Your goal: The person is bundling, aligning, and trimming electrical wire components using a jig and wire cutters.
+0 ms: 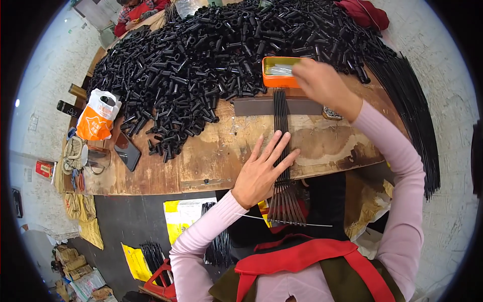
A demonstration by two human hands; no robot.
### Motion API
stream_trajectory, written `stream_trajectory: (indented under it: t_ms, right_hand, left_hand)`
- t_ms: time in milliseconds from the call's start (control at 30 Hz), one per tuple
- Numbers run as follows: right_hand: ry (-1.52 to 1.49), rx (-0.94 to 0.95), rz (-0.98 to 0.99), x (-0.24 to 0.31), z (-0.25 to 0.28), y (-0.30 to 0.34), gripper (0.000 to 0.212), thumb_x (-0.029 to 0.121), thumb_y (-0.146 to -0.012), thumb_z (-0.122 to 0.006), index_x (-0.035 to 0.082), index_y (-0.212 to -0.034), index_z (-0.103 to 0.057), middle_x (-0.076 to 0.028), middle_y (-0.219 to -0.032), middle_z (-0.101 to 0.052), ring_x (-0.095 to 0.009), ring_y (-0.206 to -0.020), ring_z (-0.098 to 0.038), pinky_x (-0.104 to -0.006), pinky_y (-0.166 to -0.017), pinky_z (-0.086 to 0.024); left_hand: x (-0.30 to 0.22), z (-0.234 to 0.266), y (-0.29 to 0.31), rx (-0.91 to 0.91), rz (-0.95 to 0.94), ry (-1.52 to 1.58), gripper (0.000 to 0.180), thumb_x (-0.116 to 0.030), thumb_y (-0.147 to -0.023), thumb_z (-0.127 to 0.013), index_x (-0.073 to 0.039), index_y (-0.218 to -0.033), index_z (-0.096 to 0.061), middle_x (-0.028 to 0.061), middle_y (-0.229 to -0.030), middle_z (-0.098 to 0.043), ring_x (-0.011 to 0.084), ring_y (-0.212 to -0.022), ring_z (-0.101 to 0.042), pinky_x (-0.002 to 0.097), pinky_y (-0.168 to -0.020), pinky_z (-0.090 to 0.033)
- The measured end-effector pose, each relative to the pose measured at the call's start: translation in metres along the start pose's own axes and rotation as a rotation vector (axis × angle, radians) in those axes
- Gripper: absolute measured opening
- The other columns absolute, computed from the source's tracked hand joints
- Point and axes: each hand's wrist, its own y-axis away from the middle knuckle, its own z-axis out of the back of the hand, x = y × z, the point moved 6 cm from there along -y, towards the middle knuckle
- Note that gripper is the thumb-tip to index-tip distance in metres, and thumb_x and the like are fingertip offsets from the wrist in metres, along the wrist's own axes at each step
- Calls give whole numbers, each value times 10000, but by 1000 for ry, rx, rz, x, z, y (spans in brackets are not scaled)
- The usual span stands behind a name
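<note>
A row of thin dark rods [280,108] lies side by side across the wooden bench and runs off its near edge. Past that edge the rods fan out, and a thin pale wire [317,225] crosses their near ends. My left hand [260,173] rests on the rods with its fingers spread, pressing them from above. At the right end of an orange box [271,81] is my right hand [324,83], smeared by motion, so its fingers are unclear. Thin silvery pins [280,70] lie inside the box. A flat dark bar [254,106] lies crosswise at the rods' far part.
A large heap of black tubular parts [201,55] covers the far bench [211,151]. Long black rods [410,105] hang over the right edge. A phone [127,152] and a white-orange bag [99,116] lie at left. Another person [136,12] sits at the far left.
</note>
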Motion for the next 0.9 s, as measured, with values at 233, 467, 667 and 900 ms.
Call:
stream_trajectory:
  t_ms: [233, 467, 667, 900]
  right_hand:
    - [17, 144, 16, 15, -5, 36, 99, 38, -805, -590, 27, -894, -548, -136, -814, -561, -339, -789, -597, -425, -659, -495]
    - [-183, 70, -39, 22, -4, 33, 131, 39, -818, -584, 33, -948, -570, -137, -849, -569, -341, -822, -604, -433, -665, -490]
    - [-93, 60, 30, 25, 3, 29, 71, 35, -817, -576, 23, -887, -585, -145, -771, -568, -340, -712, -622, -432, -616, -509]
    - [10, 176, -23, 5, -14, 44, 226, 55, -827, -606, 36, -1050, -641, -126, -873, -602, -305, -761, -637, -394, -639, -517]
  left_hand:
    - [0, 1, -1, -7, -7, 10, 712, 2, -783, -543, -227, -1447, -428, 116, -1568, -276, 297, -1448, -271, 483, -1173, -216]
    - [-1, 0, 1, -11, -12, 43, 718, 14, -777, -546, -221, -1445, -427, 121, -1570, -267, 301, -1450, -263, 480, -1174, -216]
    - [-1, 2, 0, -7, -15, 48, 717, 16, -775, -546, -215, -1444, -427, 121, -1570, -267, 303, -1454, -254, 479, -1177, -214]
    - [-2, 2, 0, -8, -16, 51, 707, 14, -779, -543, -209, -1441, -432, 126, -1568, -271, 303, -1453, -258, 472, -1178, -214]
